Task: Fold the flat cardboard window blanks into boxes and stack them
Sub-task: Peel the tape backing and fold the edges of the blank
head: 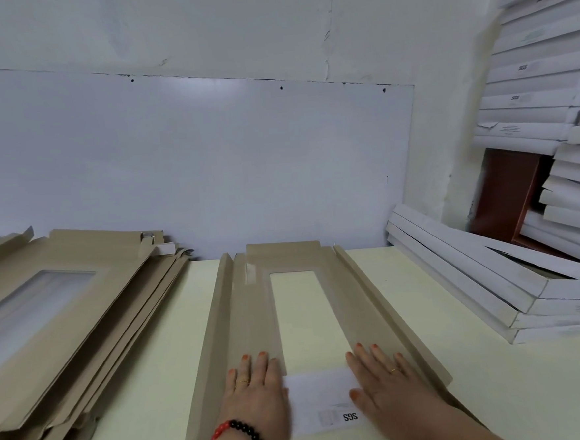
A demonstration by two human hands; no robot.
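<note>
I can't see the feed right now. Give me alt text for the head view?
Both hands, left hand and right hand, press flat on a brown cardboard window blank lying on the pale table, its long side flaps raised. A stack of brown flat blanks lies left; folded white boxes are stacked right.

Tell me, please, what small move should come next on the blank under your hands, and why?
Probably fold the near white flap fully over: both long side flaps already stand raised, and the left hand and right hand lie flat on the cardboard blank either side of it.
</note>
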